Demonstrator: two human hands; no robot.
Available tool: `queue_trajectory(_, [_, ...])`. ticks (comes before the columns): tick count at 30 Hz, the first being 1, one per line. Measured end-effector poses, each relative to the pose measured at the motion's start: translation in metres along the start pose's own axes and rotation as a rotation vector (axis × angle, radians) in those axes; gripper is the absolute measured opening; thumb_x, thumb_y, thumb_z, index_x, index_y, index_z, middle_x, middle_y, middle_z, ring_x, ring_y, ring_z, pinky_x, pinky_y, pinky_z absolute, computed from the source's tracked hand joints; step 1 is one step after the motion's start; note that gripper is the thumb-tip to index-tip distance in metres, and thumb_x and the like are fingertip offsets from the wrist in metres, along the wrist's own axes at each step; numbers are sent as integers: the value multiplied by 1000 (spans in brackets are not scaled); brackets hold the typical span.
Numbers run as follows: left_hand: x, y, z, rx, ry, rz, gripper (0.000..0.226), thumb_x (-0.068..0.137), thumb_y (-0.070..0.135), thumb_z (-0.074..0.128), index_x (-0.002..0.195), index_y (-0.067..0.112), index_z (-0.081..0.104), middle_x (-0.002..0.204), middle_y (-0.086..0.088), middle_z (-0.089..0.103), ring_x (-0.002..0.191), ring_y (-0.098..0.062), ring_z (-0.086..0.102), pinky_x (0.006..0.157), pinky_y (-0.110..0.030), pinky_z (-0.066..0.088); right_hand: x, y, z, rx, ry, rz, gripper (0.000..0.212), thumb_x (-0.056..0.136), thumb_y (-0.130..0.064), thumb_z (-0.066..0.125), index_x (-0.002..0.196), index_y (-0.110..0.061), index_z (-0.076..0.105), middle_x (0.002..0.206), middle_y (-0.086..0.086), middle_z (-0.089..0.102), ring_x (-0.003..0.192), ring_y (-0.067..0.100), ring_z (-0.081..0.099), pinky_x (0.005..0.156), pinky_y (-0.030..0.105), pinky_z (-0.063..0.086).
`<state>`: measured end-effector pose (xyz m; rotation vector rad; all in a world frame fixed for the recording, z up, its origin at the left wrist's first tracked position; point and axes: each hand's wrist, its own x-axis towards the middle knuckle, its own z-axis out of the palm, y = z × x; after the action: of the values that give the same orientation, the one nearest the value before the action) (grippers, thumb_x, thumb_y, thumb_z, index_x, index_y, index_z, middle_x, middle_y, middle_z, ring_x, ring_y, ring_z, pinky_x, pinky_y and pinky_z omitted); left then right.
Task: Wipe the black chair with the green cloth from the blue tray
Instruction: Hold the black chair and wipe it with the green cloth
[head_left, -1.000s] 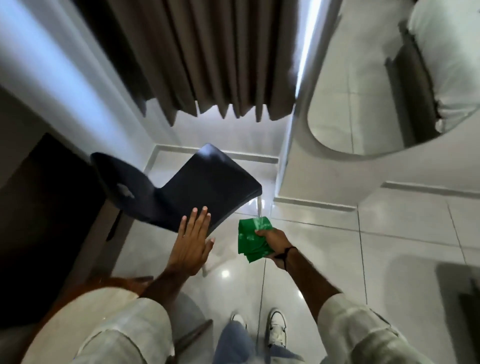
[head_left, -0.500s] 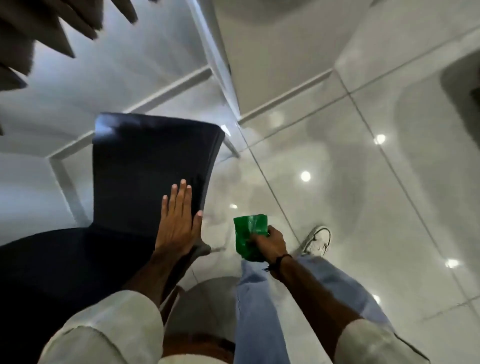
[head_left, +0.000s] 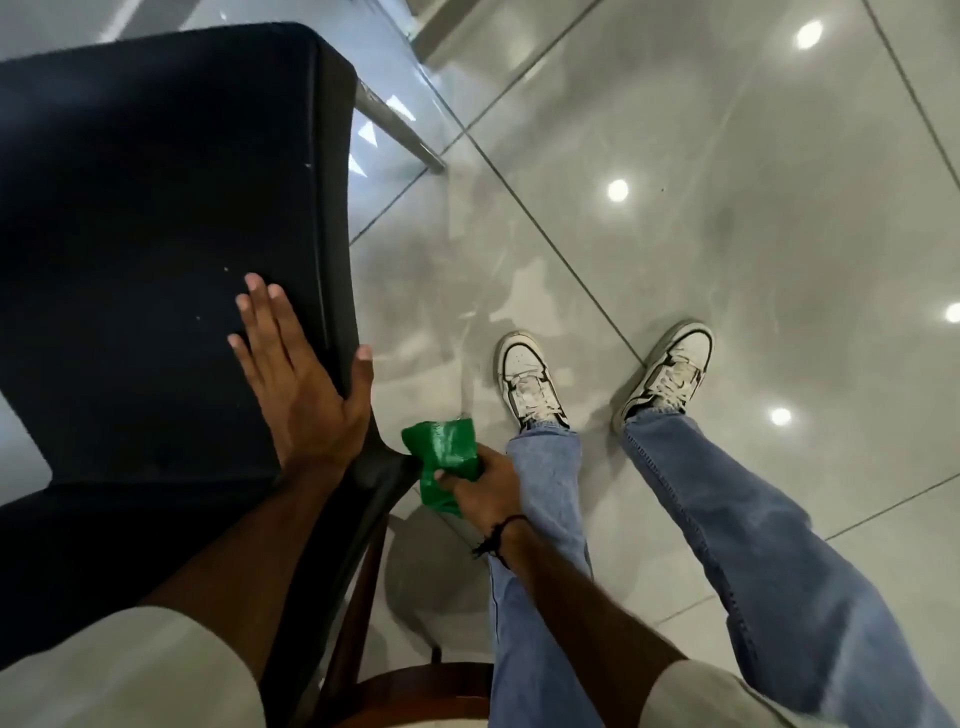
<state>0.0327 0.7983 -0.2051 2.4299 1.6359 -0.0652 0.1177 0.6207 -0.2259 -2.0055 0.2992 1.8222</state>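
I count one black chair (head_left: 156, 234) in my view, filling the left half of the picture, its dark seat surface seen from above with a few pale specks on it. One metal leg (head_left: 400, 130) shows past its far right edge, slanting down to the tiled floor (head_left: 727, 234).

Two hands are in view. My left hand (head_left: 304, 384) lies flat and spread on the seat near its right edge — four fingers stretched out across the top, the thumb hooked over the side, nothing held in it. My right hand (head_left: 480, 488) is closed around one green cloth (head_left: 441, 457), bunched up, which sticks out above the knuckles. The cloth sits just beside the chair's near right corner; I cannot tell whether it touches the chair there. One dark cord bracelet (head_left: 501, 532) circles the right wrist.

Lower down I count two legs in blue jeans (head_left: 753, 545) and two white sneakers (head_left: 530, 384) with dark trim, both standing on the floor to the right of the chair and set apart from each other. Two pale sleeves (head_left: 130, 670) end above the forearms. Five bright round light reflections dot the glossy grey tiles. At the bottom edge a curved piece of brown wood (head_left: 415, 686) shows, between the chair and the jeans — what it belongs to I cannot tell.
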Motion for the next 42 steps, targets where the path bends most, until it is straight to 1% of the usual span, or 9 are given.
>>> queue_trajectory(6, [-1, 1, 3, 2, 21, -7, 88, 104, 52, 46, 166, 1, 9, 176, -22, 8, 165, -37, 5, 134, -57, 6, 21, -8, 6, -50, 24, 63, 40, 77, -15, 78, 116, -11, 72, 114, 12, 75, 108, 27, 69, 97, 39, 57])
queue_trajectory(12, [-1, 1, 4, 12, 34, -5, 88, 104, 52, 44, 166, 1, 8, 176, -22, 8, 165, -37, 5, 134, -56, 5, 19, 4, 4, -23, -36, 17, 35, 76, -15, 79, 111, -15, 73, 99, 1, 75, 86, 13, 72, 78, 24, 60])
queue_trajectory(14, [-1, 0, 5, 18, 37, -4, 88, 104, 53, 44, 166, 2, 7, 176, -21, 7, 165, -36, 5, 134, -55, 4, 24, 5, 5, -32, -16, 22, 36, 77, -15, 78, 113, -14, 72, 104, 3, 76, 99, 20, 72, 76, 18, 56])
queue_trajectory(18, [-2, -2, 7, 22, 60, 5, 87, 104, 54, 42, 166, 3, 7, 176, -21, 8, 165, -35, 5, 134, -53, 3, 34, -14, 13, -118, 35, 27, 39, 82, -14, 72, 121, -15, 68, 117, 11, 73, 111, 27, 68, 98, 37, 55])
queue_trajectory(26, [-2, -1, 5, 23, 55, 0, 87, 104, 53, 44, 166, 2, 8, 176, -22, 9, 165, -36, 6, 134, -57, 6, 16, 1, 17, -77, 29, -92, 31, 84, -12, 68, 115, -17, 69, 109, 7, 75, 95, 16, 67, 86, 27, 56])
queue_trajectory(31, [-3, -5, 9, 24, 70, 9, 88, 104, 55, 42, 166, 4, 7, 176, -20, 8, 165, -34, 5, 134, -51, 2, 42, -18, 22, -230, 1, -53, 38, 87, -6, 63, 124, -11, 62, 123, 18, 68, 118, 33, 62, 101, 46, 54])
queue_trajectory(36, [-1, -5, 4, 13, 38, 10, 88, 104, 54, 43, 167, 6, 4, 177, -19, 6, 166, -32, 1, 135, -52, 1, 19, -10, -3, -87, -168, -9, 41, 83, -15, 71, 123, -17, 65, 122, 10, 72, 105, 22, 68, 87, 30, 57])
queue_trajectory(39, [-1, 0, -6, 15, -33, 5, 88, 105, 54, 41, 167, 5, 2, 177, -20, 2, 165, -34, -1, 133, -58, 4, 17, -26, -34, -60, -145, -9, 45, 83, -10, 71, 127, -9, 63, 125, 14, 69, 116, 30, 64, 104, 44, 51])
queue_trajectory(42, [16, 7, -17, 6, -85, 32, 90, 104, 60, 33, 167, 5, 0, 177, -18, -2, 165, -32, -5, 133, -58, 1, 25, -57, -57, 43, -44, -25, 40, 81, -2, 70, 121, -7, 65, 121, 17, 71, 114, 35, 66, 103, 49, 51])
